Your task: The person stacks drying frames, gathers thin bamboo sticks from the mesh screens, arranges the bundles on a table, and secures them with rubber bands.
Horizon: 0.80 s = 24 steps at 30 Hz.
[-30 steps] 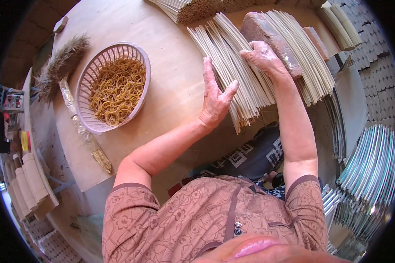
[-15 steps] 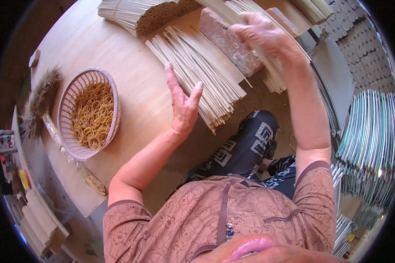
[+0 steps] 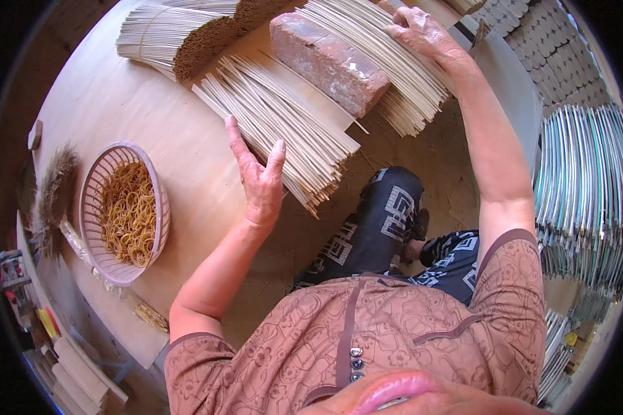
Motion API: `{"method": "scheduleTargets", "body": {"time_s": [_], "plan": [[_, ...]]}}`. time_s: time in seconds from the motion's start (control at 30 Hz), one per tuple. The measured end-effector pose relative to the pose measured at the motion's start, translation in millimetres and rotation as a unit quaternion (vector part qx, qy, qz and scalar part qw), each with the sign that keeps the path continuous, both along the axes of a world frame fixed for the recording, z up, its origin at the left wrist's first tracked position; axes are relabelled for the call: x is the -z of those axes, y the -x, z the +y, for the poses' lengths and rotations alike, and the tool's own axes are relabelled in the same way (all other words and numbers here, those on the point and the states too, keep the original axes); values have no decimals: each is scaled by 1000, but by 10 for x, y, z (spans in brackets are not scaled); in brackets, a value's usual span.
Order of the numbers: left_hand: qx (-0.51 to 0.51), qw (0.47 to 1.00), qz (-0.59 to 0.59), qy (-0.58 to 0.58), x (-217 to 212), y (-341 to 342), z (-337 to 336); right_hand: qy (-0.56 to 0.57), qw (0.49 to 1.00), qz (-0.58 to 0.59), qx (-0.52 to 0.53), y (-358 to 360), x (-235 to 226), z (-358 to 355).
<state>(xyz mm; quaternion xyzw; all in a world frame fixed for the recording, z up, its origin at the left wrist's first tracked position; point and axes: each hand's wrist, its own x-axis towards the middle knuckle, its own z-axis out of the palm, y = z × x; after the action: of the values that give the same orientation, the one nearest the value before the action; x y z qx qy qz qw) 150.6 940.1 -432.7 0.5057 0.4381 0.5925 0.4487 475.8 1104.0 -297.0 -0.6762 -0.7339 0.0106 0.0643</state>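
My left hand (image 3: 259, 181) lay near the middle of the frame, flat and open on the bench (image 3: 159, 131). Its fingers (image 3: 237, 142) were spread out and held nothing. The thumb side pressed against the edge of a loose pile of thin pale sticks (image 3: 284, 131). That pile lay slanted, from the upper middle down toward the centre of the frame.

To the left of my hand, well apart from it, sat a pale round basket (image 3: 90, 214) with a heap of yellow-brown rubber bands (image 3: 128, 214) inside.

Just past the stick pile was a red brick (image 3: 329, 62). It lay on the bench between the two piles of sticks.

Farther up, at the top right of the frame, my right hand (image 3: 422, 31) rested on a second, bigger pile of sticks (image 3: 387, 62). Its fingers curled over the sticks and pressed on them. I could not tell if they gripped any.

At the top left lay a tied bundle of sticks (image 3: 180, 34) with brown ends.
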Motion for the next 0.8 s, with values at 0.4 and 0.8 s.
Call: {"method": "scheduleTargets", "body": {"time_s": [0.4, 0.8], "plan": [[-1, 1000, 4, -7, 19, 23, -11, -86, 977, 20, -194, -124, -161, -427], [-6, 998, 65, 7, -86, -108, -33, -131, 837, 530, -45, -337, 655, -997]]}}
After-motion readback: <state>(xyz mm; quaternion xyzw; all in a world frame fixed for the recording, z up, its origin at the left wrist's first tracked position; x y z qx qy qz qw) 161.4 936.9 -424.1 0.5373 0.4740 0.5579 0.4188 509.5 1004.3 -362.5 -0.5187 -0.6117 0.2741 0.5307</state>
